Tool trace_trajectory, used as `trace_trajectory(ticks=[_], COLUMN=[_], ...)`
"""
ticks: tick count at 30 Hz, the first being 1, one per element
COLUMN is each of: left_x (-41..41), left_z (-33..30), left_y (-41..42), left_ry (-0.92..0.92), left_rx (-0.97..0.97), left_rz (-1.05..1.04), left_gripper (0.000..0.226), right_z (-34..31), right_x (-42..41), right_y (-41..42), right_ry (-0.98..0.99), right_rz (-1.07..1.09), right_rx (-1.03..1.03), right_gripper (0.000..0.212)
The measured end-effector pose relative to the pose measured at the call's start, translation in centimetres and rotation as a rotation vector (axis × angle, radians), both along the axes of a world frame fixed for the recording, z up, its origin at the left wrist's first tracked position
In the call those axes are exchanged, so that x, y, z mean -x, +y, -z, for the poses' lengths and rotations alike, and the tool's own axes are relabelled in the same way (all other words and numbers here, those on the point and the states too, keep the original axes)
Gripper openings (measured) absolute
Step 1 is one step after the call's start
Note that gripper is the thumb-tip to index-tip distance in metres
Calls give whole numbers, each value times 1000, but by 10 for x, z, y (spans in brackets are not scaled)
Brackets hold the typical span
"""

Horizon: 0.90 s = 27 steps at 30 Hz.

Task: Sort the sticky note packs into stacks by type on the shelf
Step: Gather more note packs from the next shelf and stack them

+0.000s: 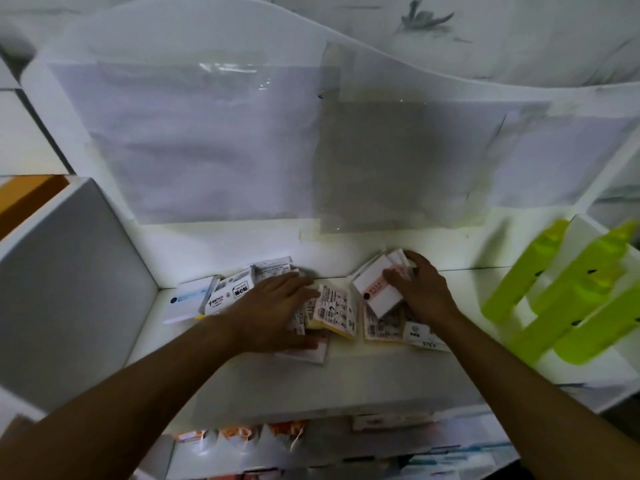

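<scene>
Left hand [277,311] flat, fingers straight, pressing mixed packs [334,315], frame centre | right hand [420,289] gripping white pack [375,291] | shelf [346,386] | step: sorting begun | next: start a same-type stack.

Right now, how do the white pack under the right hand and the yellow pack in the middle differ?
The white pack has a plain white face with a small pink label; the yellow pack shows dense printed text. The right hand grips the white pack, tilted above others; the yellow pack lies beside the left hand. Both are wrapped packs on the shelf.
</scene>
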<state>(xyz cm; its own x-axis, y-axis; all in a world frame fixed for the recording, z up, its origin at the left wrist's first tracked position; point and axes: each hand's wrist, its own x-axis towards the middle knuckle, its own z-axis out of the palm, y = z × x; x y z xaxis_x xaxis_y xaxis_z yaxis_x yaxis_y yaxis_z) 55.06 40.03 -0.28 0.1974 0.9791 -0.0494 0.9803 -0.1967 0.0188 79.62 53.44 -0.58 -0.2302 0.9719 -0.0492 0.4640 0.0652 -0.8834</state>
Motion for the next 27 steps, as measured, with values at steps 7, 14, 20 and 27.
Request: trace_trajectory(ticks=[7, 14, 20, 27], left_x=[-2, 0, -31, -30], left_z=[-5, -2, 7, 10], left_y=[-6, 4, 14, 18], left_ry=[15, -20, -40, -23], left_rx=[-3, 36, -69, -135], left_rz=[-23, -85, 28, 58], left_gripper=[98, 99, 88, 52], right_z=[-2, -5, 0, 5], right_x=[-5, 5, 9, -2], right_y=[-5, -16, -17, -14], right_ry=[17, 26, -51, 10], right_rz=[-54, -178, -233, -248], right_rx=[6, -17, -45, 7], right_gripper=[73, 72, 67, 60])
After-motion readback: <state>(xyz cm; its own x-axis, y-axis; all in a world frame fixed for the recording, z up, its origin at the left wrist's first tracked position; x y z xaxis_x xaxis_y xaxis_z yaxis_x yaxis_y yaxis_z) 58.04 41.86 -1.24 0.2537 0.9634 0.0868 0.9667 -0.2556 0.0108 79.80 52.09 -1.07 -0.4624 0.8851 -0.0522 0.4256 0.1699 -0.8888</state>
